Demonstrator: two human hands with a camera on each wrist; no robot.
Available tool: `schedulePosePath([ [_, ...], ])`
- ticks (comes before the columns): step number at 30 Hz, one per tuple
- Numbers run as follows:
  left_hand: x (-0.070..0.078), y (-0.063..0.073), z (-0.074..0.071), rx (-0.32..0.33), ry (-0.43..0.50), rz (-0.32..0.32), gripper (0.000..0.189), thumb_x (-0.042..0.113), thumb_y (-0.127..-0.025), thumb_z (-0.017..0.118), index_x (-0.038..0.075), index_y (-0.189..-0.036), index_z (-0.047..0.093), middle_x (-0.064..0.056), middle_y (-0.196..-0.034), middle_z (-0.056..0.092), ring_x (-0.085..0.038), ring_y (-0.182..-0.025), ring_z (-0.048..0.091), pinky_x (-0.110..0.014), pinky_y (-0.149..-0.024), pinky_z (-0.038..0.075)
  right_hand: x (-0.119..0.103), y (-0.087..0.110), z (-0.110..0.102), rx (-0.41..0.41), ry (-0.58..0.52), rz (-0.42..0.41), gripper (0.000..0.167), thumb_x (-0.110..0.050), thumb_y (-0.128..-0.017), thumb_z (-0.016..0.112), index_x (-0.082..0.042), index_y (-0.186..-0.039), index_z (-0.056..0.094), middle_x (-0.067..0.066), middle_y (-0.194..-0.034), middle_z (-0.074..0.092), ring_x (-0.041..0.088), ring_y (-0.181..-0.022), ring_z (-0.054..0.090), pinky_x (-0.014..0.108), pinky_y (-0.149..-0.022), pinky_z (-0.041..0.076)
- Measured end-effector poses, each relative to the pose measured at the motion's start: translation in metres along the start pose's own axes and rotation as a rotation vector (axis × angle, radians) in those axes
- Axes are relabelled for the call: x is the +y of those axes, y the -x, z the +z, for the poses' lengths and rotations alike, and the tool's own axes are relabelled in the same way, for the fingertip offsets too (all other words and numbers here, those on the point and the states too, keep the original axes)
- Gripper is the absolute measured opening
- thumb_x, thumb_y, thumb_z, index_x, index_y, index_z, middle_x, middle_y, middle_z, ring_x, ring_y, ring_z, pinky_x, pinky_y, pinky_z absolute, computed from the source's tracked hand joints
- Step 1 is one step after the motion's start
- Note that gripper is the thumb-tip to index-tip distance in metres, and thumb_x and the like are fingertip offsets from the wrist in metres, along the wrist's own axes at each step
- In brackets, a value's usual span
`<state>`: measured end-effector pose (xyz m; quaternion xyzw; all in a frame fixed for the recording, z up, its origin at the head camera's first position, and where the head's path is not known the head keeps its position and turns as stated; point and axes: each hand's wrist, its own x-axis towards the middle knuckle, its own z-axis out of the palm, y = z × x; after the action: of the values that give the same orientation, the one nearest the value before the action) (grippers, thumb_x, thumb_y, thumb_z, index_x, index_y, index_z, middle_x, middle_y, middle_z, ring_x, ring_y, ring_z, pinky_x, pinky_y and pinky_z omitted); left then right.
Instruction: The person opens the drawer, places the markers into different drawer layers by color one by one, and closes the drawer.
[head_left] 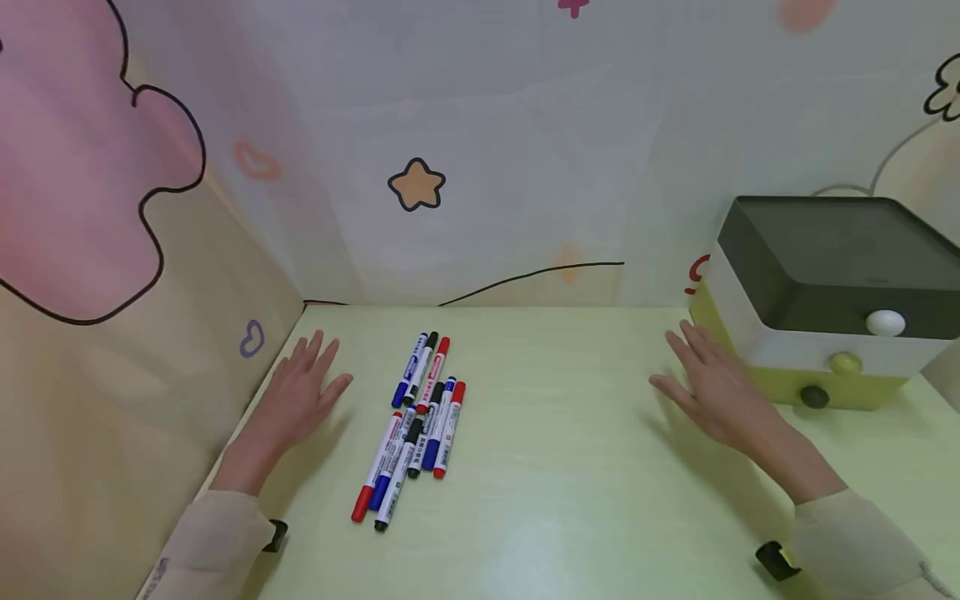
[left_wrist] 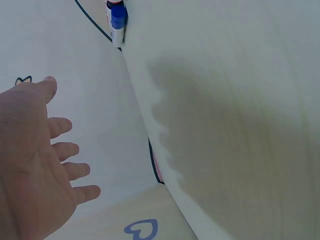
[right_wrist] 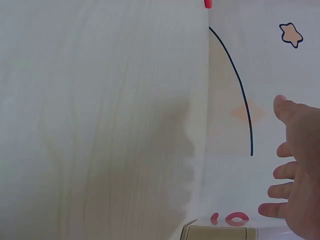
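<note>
Both hands hover above the table with fingers spread and nothing in them. My left hand [head_left: 303, 400] is left of a group of markers [head_left: 408, 442]; in the left wrist view the palm of that hand [left_wrist: 35, 160] shows, with a blue-capped marker [left_wrist: 118, 20] at the top edge. The markers have white barrels with red, blue or black caps and lie in two slanting, touching groups. My right hand [head_left: 712, 387] is just left of the drawer box [head_left: 817, 350]. In the right wrist view this hand [right_wrist: 305, 170] has its thumb apart from the fingers.
The small box has a dark grey lid [head_left: 840, 242], white and green drawers and round knobs [head_left: 845, 363]. It stands at the right on the pale wood-grain table [head_left: 562, 467]. A patterned cloth wall [head_left: 510, 167] rises at the table's back and left edges.
</note>
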<state>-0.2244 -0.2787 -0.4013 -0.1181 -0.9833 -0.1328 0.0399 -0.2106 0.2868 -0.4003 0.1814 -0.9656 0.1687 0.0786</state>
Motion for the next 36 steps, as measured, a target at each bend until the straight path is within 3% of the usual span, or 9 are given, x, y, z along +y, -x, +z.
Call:
schedulePosePath([
  [8, 0.030, 0.000, 0.002, 0.059, 0.021, -0.008, 0.069, 0.038, -0.108, 0.053, 0.001, -0.161, 0.031, -0.027, -0.166, 0.021, -0.049, -0.152, 0.016, -0.066, -0.118, 0.020, 0.005, 0.021, -0.015, 0.176, -0.025, 0.021, 0.053, -0.029, -0.106, 0.061, 0.011, -0.140, 0.053, 0.036, -0.143, 0.049, 0.056, -0.131, 0.044, 0.069, -0.103, 0.037],
  [15, 0.068, -0.005, 0.005, 0.107, 0.125, -0.027, 0.064, 0.035, -0.107, 0.056, 0.003, -0.159, 0.037, -0.023, -0.163, 0.032, -0.044, -0.149, 0.031, -0.063, -0.114, 0.032, 0.012, 0.038, -0.033, 0.310, 0.036, 0.077, 0.033, -0.022, -0.102, 0.064, 0.002, -0.125, 0.068, 0.027, -0.118, 0.069, 0.046, -0.100, 0.067, 0.065, -0.075, 0.050],
  [19, 0.094, -0.010, 0.007, 0.133, 0.207, -0.030, 0.060, 0.033, -0.106, 0.058, 0.006, -0.157, 0.042, -0.018, -0.160, 0.041, -0.039, -0.146, 0.040, -0.058, -0.113, 0.038, 0.020, 0.047, -0.044, 0.349, 0.025, 0.087, 0.027, -0.020, -0.104, 0.061, 0.000, -0.119, 0.070, 0.025, -0.106, 0.072, 0.043, -0.082, 0.070, 0.058, -0.065, 0.052],
  [24, 0.127, -0.020, 0.005, 0.164, 0.313, -0.013, 0.053, 0.033, -0.106, 0.060, 0.011, -0.152, 0.051, -0.013, -0.154, 0.050, -0.034, -0.141, 0.047, -0.056, -0.110, 0.043, 0.031, 0.058, -0.058, 0.433, 0.058, 0.097, 0.022, -0.016, -0.102, 0.062, 0.000, -0.112, 0.074, 0.023, -0.093, 0.074, 0.040, -0.069, 0.069, 0.030, -0.051, 0.045],
  [30, 0.166, -0.032, 0.002, 0.189, 0.453, 0.031, 0.045, 0.029, -0.106, 0.060, 0.011, -0.147, 0.058, -0.009, -0.144, 0.060, -0.029, -0.130, 0.057, -0.050, -0.103, 0.050, 0.037, 0.069, -0.074, 0.481, 0.100, 0.194, 0.026, -0.013, -0.102, 0.059, 0.008, -0.110, 0.072, 0.029, -0.090, 0.070, 0.041, -0.067, 0.065, 0.032, -0.049, 0.041],
  [33, 0.185, -0.037, 0.002, 0.206, 0.494, 0.083, 0.041, 0.026, -0.106, 0.061, 0.010, -0.143, 0.061, -0.006, -0.138, 0.064, -0.025, -0.121, 0.062, -0.045, -0.098, 0.053, 0.041, 0.072, -0.079, 0.540, 0.072, 0.243, 0.028, -0.012, -0.102, 0.057, 0.013, -0.108, 0.071, 0.032, -0.092, 0.066, 0.003, -0.070, 0.059, 0.021, -0.054, 0.038],
  [36, 0.202, -0.040, 0.003, 0.220, 0.530, 0.134, 0.037, 0.024, -0.105, 0.061, 0.009, -0.140, 0.064, -0.004, -0.133, 0.067, -0.020, -0.115, 0.064, -0.040, -0.094, 0.054, 0.045, 0.074, -0.083, 0.639, 0.029, 0.238, 0.028, -0.007, -0.101, 0.056, 0.018, -0.104, 0.069, 0.035, -0.094, 0.063, -0.023, -0.078, 0.036, 0.010, -0.058, 0.030],
])
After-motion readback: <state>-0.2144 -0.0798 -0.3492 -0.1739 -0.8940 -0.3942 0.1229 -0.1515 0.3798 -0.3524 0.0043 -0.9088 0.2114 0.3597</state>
